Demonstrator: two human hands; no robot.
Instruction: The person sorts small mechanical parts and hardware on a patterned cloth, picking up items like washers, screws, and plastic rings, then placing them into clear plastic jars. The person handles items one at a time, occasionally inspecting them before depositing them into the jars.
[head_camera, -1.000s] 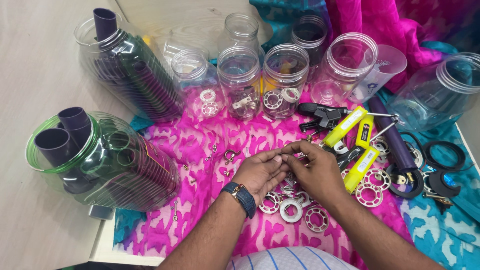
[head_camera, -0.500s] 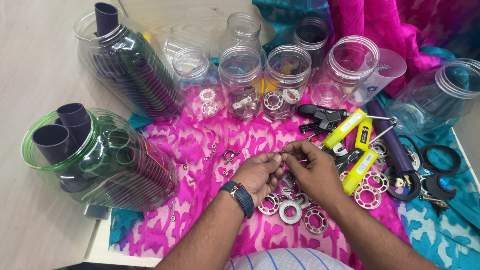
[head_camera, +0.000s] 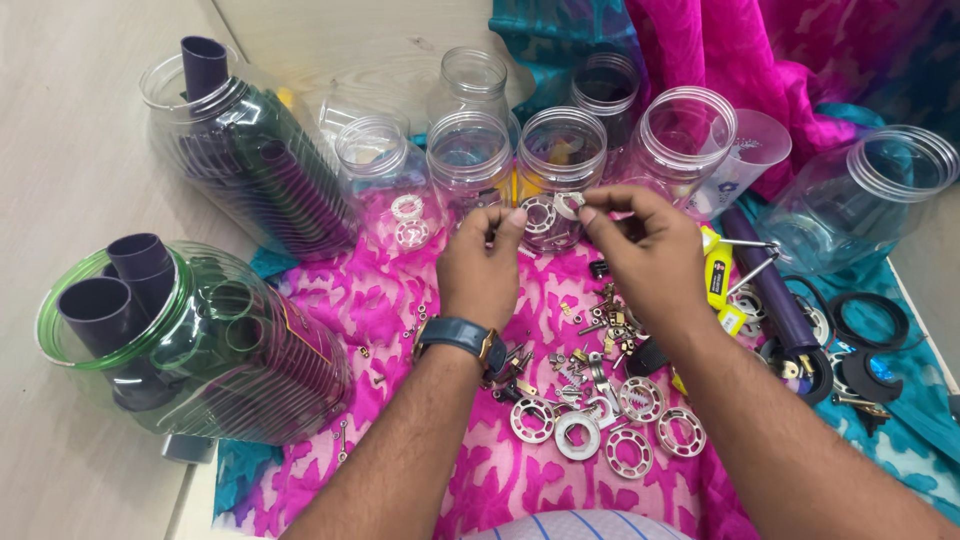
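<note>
Head view, right hand (head_camera: 645, 255) pinching small metal ring (head_camera: 568, 205), left hand (head_camera: 480, 268) loosely curled, empty

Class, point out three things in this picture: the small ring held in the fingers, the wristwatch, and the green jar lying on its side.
small ring (head_camera: 568, 204), head view, its rim.
wristwatch (head_camera: 458, 335), head view, its strap.
green jar (head_camera: 250, 365), head view, its wall.

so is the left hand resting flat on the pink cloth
No, the left hand is raised above the pink cloth, fingertips pinched near a small metal ring that the right hand holds.
</note>
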